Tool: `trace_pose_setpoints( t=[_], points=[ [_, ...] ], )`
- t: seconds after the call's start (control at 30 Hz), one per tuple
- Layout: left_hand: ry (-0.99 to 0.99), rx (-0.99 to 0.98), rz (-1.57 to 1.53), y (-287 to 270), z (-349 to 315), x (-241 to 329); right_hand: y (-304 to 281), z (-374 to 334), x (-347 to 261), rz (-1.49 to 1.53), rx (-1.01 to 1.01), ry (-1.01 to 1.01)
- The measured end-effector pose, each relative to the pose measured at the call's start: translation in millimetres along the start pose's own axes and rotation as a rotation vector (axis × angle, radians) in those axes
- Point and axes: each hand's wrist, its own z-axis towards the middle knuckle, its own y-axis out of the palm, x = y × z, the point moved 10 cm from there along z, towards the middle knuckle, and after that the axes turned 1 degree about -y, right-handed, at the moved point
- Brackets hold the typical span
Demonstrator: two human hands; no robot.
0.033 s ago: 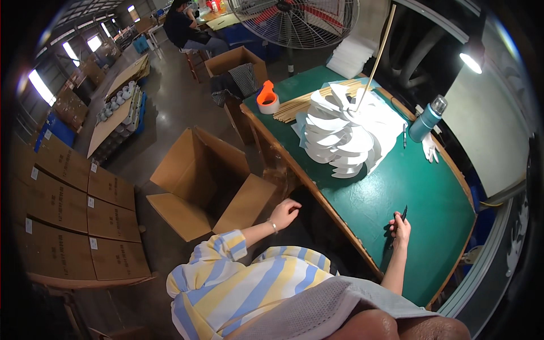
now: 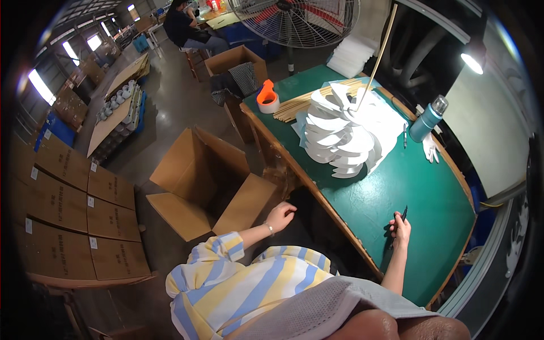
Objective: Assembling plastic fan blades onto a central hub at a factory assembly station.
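The hands are well apart: the right hand [image 2: 400, 228], over a green-topped desk [image 2: 430, 249], is closed around a slim black tool [image 2: 404, 213], while the left hand [image 2: 281, 216] hangs off the desk's edge with fingers loosely curled — whether anything lies in its palm cannot be told. A large open carton [image 2: 180, 162] gapes at the left hand's 10 o'clock.

At the right hand's 11 o'clock, a white many-bladed piece [image 2: 340, 144] sits on the desk under bright light, a thin stick [image 2: 381, 48] rising from it toward 1 o'clock. A bundle of pale sticks [image 2: 290, 110] lies at its 10 o'clock, an orange tape dispenser [image 2: 266, 90] just beyond. Toward 3 o'clock stands a teal bottle [image 2: 426, 124], with a white glove [image 2: 430, 149] near its base.

A lit lamp [image 2: 474, 56] shines at 2 o'clock in the view, a big fan [image 2: 289, 22] stands at 12, a seated person [image 2: 182, 27] in dark clothes occupies 11 — and stacked cartons [image 2: 60, 198] fill the 9 o'clock side.
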Motion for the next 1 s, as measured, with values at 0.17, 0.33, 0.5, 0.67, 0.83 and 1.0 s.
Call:
trace_pose_setpoints(
  t=[0.17,0.33,0.5,0.67,0.83,1.0],
  points=[
    [-0.488,-0.038,0.129,-4,-99,-142,6,4,-7,-0.089,-0.050,0.062],
    [-0.791,-0.693,0.374,37,-224,-284,12,1,-11,-0.174,-0.160,0.152],
    [-1.106,-0.473,-0.080,68,-281,-358,22,0,-10,-0.229,-0.211,0.205],
    [-1.103,-0.497,-0.132,85,-255,-342,32,-5,-9,-0.213,-0.275,0.262],
    [-1.068,-0.525,-0.178,109,-190,-276,28,-3,-1,-0.181,-0.358,0.363],
    [-1.097,-0.514,-0.244,129,-198,-211,31,6,4,-0.170,-0.405,0.421]
  ],
)
